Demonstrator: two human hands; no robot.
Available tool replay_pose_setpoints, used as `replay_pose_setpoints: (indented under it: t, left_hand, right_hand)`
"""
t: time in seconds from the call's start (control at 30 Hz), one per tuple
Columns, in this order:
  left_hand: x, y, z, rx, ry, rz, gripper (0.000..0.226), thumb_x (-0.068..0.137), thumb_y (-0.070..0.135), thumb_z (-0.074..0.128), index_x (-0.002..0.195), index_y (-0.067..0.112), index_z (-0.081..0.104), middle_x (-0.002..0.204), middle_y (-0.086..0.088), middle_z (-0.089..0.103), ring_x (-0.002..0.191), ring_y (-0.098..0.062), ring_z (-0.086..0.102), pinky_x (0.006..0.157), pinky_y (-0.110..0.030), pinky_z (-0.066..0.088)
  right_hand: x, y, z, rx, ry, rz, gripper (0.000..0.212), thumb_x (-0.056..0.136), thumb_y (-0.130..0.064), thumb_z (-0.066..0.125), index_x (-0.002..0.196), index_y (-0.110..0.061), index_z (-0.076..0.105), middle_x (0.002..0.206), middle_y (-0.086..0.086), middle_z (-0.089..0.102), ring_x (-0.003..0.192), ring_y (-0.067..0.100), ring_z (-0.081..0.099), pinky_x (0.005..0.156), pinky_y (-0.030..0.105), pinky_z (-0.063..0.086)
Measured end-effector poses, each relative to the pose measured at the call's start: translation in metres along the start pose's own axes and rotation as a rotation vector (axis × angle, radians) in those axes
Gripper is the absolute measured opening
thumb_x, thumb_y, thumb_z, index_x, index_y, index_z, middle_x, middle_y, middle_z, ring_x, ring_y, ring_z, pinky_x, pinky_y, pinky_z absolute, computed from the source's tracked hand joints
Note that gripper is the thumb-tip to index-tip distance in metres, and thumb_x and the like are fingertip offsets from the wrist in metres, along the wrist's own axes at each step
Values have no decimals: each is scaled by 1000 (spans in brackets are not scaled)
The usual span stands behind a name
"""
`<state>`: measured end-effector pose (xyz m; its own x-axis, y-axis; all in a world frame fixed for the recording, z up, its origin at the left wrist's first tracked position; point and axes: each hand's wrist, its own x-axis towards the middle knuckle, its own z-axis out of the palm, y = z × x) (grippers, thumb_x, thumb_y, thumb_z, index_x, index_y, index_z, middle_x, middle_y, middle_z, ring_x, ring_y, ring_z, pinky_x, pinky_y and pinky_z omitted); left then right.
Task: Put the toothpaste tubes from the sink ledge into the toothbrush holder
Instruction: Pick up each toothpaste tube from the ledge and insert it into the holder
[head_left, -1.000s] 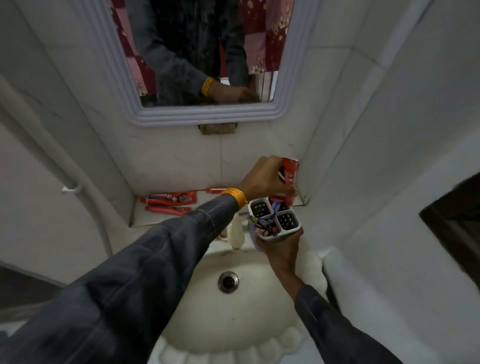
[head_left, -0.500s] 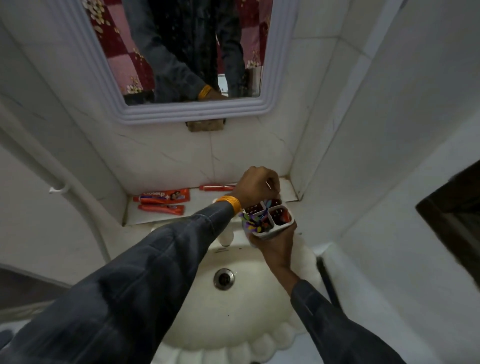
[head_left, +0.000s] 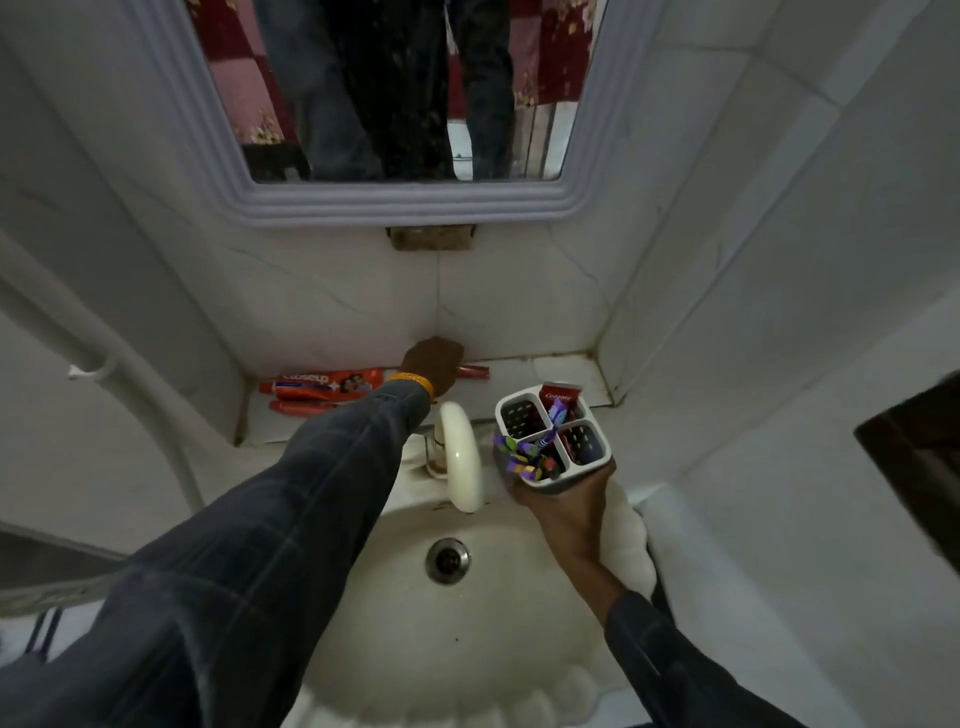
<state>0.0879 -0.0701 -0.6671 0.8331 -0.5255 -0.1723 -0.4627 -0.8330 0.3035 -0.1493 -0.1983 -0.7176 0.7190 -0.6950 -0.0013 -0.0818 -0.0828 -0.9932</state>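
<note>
My right hand (head_left: 563, 512) holds a white four-compartment toothbrush holder (head_left: 561, 480) from below, over the sink's right side. A red Colgate tube (head_left: 560, 395) stands in its far compartment, and purple and green toothbrushes (head_left: 519, 457) fill the near-left one. My left hand (head_left: 434, 364) reaches to the back of the sink ledge (head_left: 550, 371) and is curled over the left end of a small red toothpaste tube (head_left: 474, 370) lying there. A long red Closeup tube (head_left: 332, 382) and another red tube (head_left: 301, 408) lie at the ledge's left end.
A cream tap (head_left: 460, 457) juts out between my arms over the basin (head_left: 395, 649) with its drain (head_left: 448, 560). Tiled walls close in on both sides. A framed mirror (head_left: 405, 202) hangs above the ledge. A white pipe (head_left: 130, 374) runs down the left wall.
My left hand let go of the Colgate tube in the holder and moved left and back onto the small red tube on the ledge. The holder came slightly right and lower.
</note>
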Motion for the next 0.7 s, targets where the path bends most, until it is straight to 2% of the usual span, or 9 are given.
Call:
replay_pose_setpoints:
  t: [0.1, 0.3, 0.37, 0.47, 0.57, 0.63, 0.7]
  left_hand:
    - [4, -6, 11, 72, -4, 41, 23, 96, 18, 55, 110, 6, 68, 115, -19, 68, 110, -36, 63, 94, -40, 49]
    - [-8, -5, 9, 184, -48, 6, 31, 87, 22, 65, 111, 3, 66, 118, -17, 66, 109, -34, 63, 89, -40, 51]
    - [-16, -4, -4, 114, -3, -35, 36, 83, 27, 70, 111, 5, 67, 117, -18, 67, 106, -35, 64, 87, -38, 51]
    - [-31, 8, -43, -126, 148, -62, 36, 77, 28, 77, 106, 7, 71, 108, -16, 72, 100, -33, 67, 87, -34, 51]
    - [-50, 38, -92, -334, 263, 64, 26, 74, 26, 80, 94, 10, 74, 94, -9, 76, 86, -23, 71, 80, -34, 57]
    - [-67, 65, -118, -439, 207, 231, 25, 76, 21, 82, 96, 10, 72, 93, -6, 75, 79, -15, 71, 75, -29, 60]
    - [-81, 93, -129, -415, 160, 372, 25, 75, 24, 83, 94, 12, 71, 91, 1, 73, 74, -5, 67, 69, -17, 56]
  right_hand:
    - [1, 2, 1, -21, 3, -24, 111, 49, -1, 104, 141, -14, 41, 138, -3, 64, 125, 12, 66, 99, 34, 59]
    - [0, 2, 0, -39, -7, -29, 114, 50, -6, 105, 143, -17, 39, 143, 0, 61, 129, 15, 63, 103, 41, 57]
    - [0, 0, 0, -37, -15, -23, 114, 50, -7, 105, 143, -17, 40, 142, 1, 62, 128, 14, 64, 102, 41, 58]
    - [-2, -5, -1, -20, -28, -10, 112, 50, -7, 105, 141, -17, 41, 140, 1, 64, 124, 11, 66, 99, 32, 59]
    - [-5, -9, -2, -7, -36, -10, 109, 51, -8, 104, 139, -18, 41, 137, 0, 64, 121, 4, 66, 95, 19, 56]
    - [-6, -12, -3, -4, -38, -12, 108, 51, -6, 104, 136, -20, 39, 137, 1, 63, 117, -6, 64, 91, 11, 53]
    - [-6, -12, -2, 6, -43, -10, 106, 52, 0, 102, 134, -17, 38, 135, 6, 62, 111, -17, 61, 87, 5, 50]
